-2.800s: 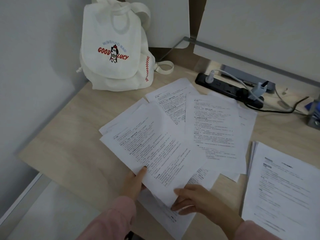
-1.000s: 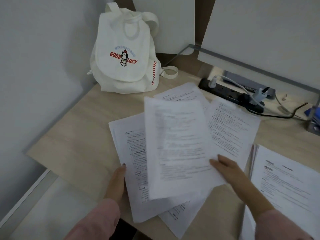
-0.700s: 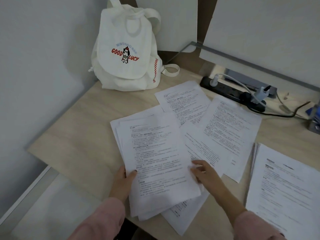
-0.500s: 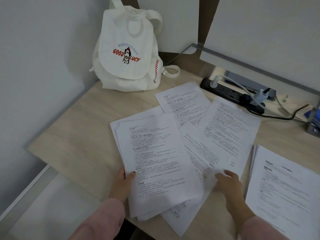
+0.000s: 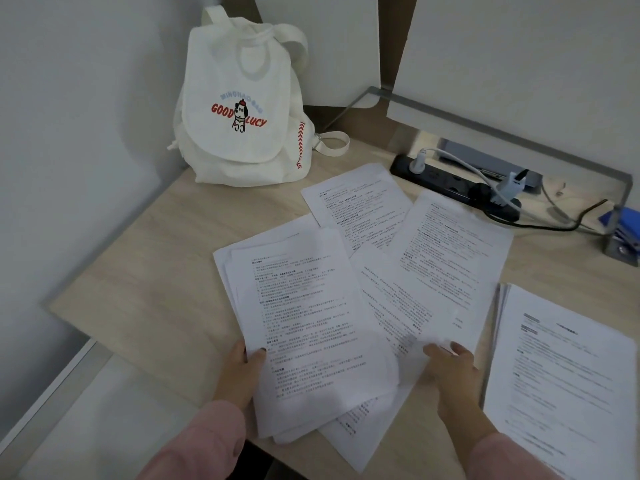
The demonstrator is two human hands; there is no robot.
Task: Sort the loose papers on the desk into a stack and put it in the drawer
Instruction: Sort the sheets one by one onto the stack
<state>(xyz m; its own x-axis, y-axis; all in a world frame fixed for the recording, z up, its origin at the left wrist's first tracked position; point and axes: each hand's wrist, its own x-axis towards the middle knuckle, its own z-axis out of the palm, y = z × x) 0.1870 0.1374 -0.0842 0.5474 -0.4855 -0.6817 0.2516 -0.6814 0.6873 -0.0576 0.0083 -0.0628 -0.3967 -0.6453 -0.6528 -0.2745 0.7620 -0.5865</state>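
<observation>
White stack (image 5: 304,323) gripped by left hand (image 5: 240,372), right hand (image 5: 450,368) at blurred sheet (image 5: 426,327) corner, grip unclear, side pile (image 5: 561,375) cut off

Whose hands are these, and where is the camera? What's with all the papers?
This is no machine: a person wears a camera on the head, so you look down at their two hands. The left hand grips a stack of papers, thumb on top. The right hand is at the lower edge of a loose sheet; blur hides whether it pinches it. More sheets lie spread on the desk. A white backpack stands in the corner, a black power strip lies at the back, another pile lies at the right.
</observation>
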